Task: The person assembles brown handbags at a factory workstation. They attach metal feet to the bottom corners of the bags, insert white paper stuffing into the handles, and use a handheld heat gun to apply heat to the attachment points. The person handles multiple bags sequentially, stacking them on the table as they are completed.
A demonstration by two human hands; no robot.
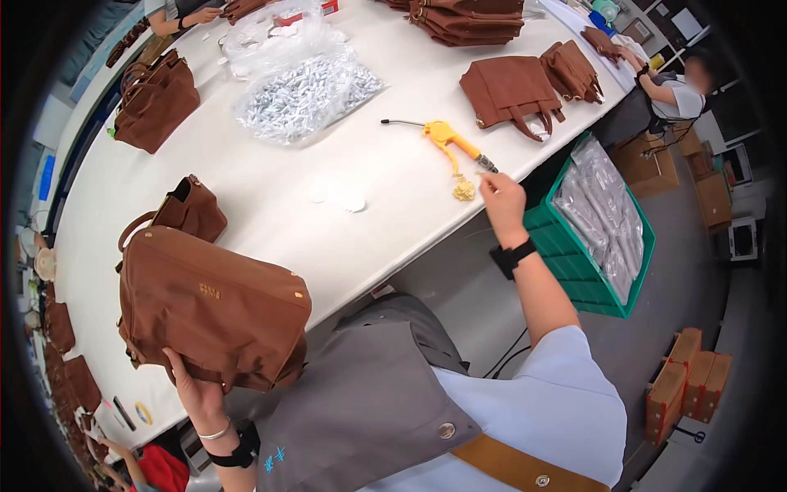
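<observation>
- Head view: the left hand clamps the brown bag by its lower edge, beside the table.
- The bag looks soft and light; a broad palm hold there suits it (pinching might crease it).
- Its underside and some gripping fingers are hidden.
- The right hand curls beside the yellow air gun; whether its fingertips meet, I cannot tell.

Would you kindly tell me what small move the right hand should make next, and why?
I would probably shift the right hand slightly left to the crumpled yellow lump: it lies on the white table close beside that hand, while the left hand supports a brown handbag.
</observation>
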